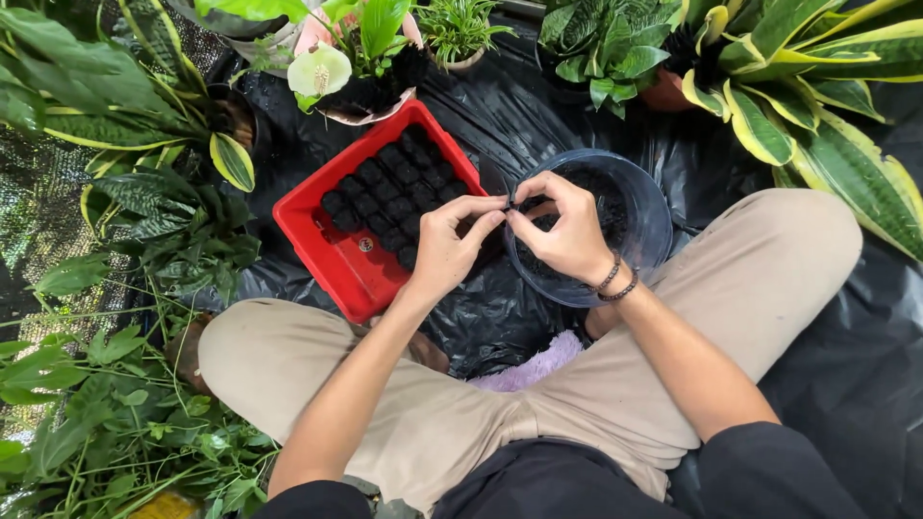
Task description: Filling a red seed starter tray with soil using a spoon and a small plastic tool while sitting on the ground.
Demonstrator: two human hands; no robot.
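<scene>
Sitting cross-legged on black plastic sheeting [856, 384], a person pinches a small black plastic bag [510, 200] between both hands at the frame's centre. The left hand [447, 245] and right hand [567, 226] are closed on its rim, above a clear bowl of dark soil [644, 207]. A red tray [317, 235] of filled bags sits just left. The thin bag could slip or tear, likely spilling soil onto the sheeting.

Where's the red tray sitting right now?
In the head view, the red tray lies on the black sheet left of centre, just beyond the left hand and beside the clear bowl.
</scene>
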